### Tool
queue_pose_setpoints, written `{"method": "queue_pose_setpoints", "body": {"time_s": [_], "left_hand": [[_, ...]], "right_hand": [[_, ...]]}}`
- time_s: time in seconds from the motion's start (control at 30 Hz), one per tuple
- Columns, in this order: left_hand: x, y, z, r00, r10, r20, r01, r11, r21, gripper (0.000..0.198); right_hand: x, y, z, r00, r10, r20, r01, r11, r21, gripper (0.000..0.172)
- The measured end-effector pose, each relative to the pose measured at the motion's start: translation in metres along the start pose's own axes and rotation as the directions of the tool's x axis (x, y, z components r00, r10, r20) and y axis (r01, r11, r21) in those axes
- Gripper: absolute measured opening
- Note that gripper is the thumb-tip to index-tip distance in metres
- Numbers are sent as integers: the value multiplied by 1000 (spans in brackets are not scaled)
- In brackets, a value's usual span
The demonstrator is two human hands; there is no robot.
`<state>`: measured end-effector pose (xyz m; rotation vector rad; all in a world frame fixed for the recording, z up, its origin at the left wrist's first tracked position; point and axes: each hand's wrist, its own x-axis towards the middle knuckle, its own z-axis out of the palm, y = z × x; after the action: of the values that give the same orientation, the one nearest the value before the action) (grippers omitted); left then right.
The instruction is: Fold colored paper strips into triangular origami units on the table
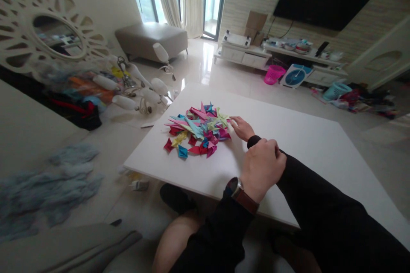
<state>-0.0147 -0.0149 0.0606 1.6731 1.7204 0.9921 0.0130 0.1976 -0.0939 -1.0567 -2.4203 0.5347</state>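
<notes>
Folded paper pieces (200, 127) in pink, red, blue, green, yellow and purple lie heaped on the left part of a white table (307, 136). My right hand (242, 128) is at the right edge of this heap, its fingers loosely stretched towards the paper; whether the fingertips touch it is unclear. Closer to me, my left hand (262, 168), with a watch on its wrist, is closed on the black right sleeve (299, 170) just behind the right wrist.
Left of the table stands a lamp with several white shades (149, 94). A bench (152, 38) is by the window. Beyond the table are a pink basket (274, 75), a blue fan (294, 76) and a low cabinet (245, 56). Grey cloth (54, 187) lies on the left floor.
</notes>
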Motion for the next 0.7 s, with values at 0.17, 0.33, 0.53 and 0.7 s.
{"method": "queue_pose_setpoints", "body": {"time_s": [0.17,0.33,0.53,0.7], "left_hand": [[-4,-3,-6,999,-3,40,1,998,60,21],[-7,-13,-7,994,-37,101,27,995,97,20],[-6,-61,-14,966,-255,41,247,959,142,28],[3,-122,-47,759,-568,-318,488,819,-301,24]], "right_hand": [[-89,-9,-68,998,52,39,-55,995,81,39],[-195,-56,-138,977,168,129,-177,982,61,16],[-264,-81,-125,963,208,174,-233,963,138,28],[-279,-91,-104,906,-53,420,-29,982,185,59]]}}
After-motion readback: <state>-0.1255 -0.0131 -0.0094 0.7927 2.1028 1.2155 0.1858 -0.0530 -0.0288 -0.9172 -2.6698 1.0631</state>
